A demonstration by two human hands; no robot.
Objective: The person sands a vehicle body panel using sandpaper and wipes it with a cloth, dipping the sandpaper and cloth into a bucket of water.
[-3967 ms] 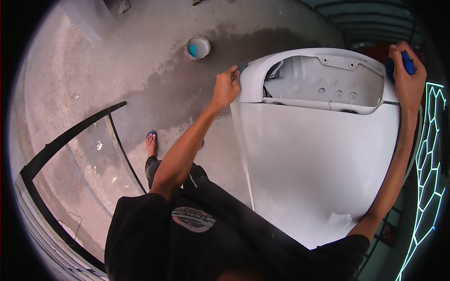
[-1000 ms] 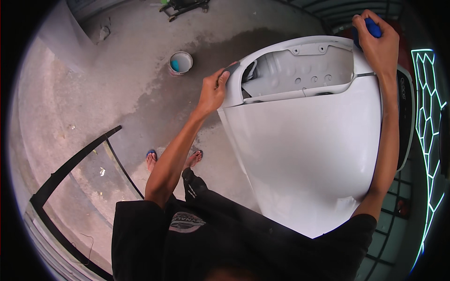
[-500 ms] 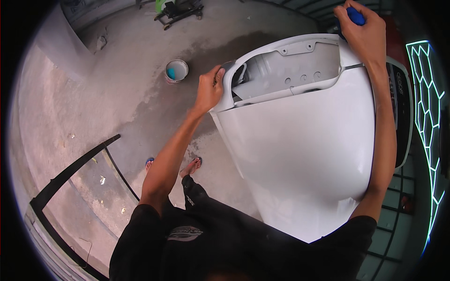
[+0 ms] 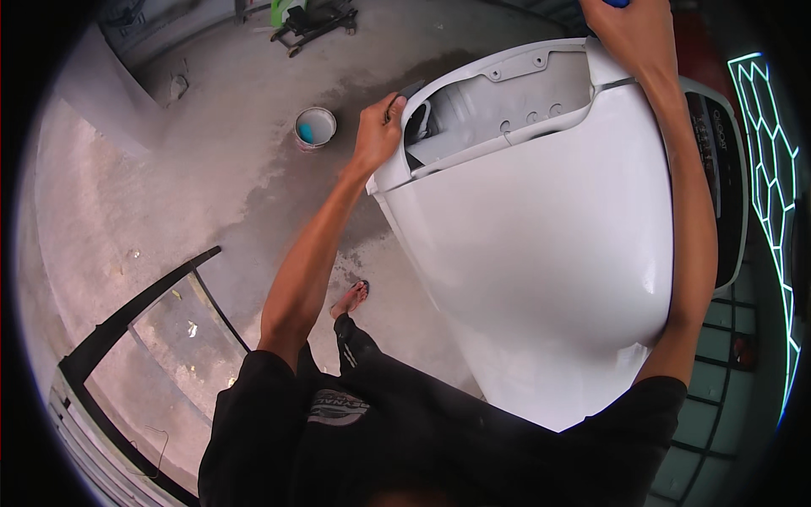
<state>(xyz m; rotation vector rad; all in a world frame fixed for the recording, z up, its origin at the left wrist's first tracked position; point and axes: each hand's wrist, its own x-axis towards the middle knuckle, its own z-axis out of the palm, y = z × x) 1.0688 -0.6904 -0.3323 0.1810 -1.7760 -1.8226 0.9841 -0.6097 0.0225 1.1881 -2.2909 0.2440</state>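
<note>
A large, glossy white car body panel (image 4: 541, 228) fills the middle and right, curving down toward my torso. Near its far end is a long recess (image 4: 481, 127) with holes and a rim. At the recess's left corner, my left hand (image 4: 378, 133) is closed, its fingertips at a thin dark grey piece (image 4: 411, 89) lying against the rim. My right arm reaches along the panel's right side. At the far right corner my right hand (image 4: 634, 34) is closed around a blue object (image 4: 617, 2), mostly cut off by the picture's top edge; its kind is unclear.
A bucket (image 4: 330, 127) with something blue inside stands on the concrete floor beyond my left hand. A black frame (image 4: 144, 308) lies at lower left. A wheeled stand (image 4: 312, 29) is at the top. Glowing hexagon lights (image 4: 764, 169) line the right.
My right hand has moved up and slightly left, taking the blue object mostly out of the picture. My left hand stays at the recess corner. The whole view has shifted slightly.
</note>
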